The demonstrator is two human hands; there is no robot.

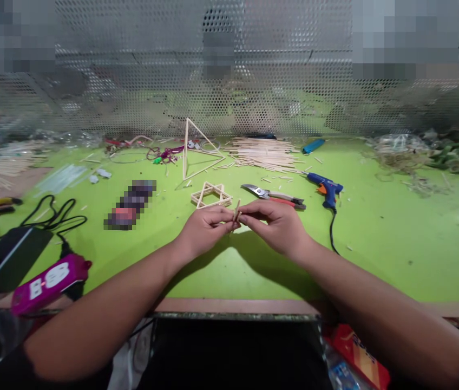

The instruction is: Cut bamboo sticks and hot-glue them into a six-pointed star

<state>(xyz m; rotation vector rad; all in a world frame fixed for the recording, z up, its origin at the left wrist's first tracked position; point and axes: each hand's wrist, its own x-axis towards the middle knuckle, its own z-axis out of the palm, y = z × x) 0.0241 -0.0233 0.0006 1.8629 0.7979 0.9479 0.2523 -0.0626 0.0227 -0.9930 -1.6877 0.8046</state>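
- Our left hand [205,232] and right hand [274,227] pinch a small wooden stick [236,214] tight, over the green table [375,260].
- A star made of sticks [211,195] lies just past our left hand.
- Red pruning shears [272,195] lie just past our right hand.

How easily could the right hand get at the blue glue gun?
Probably easily: the right hand is near the blue glue gun, with only green tabletop between and the pruning shears off to one side. Its fingers pinch a stick.
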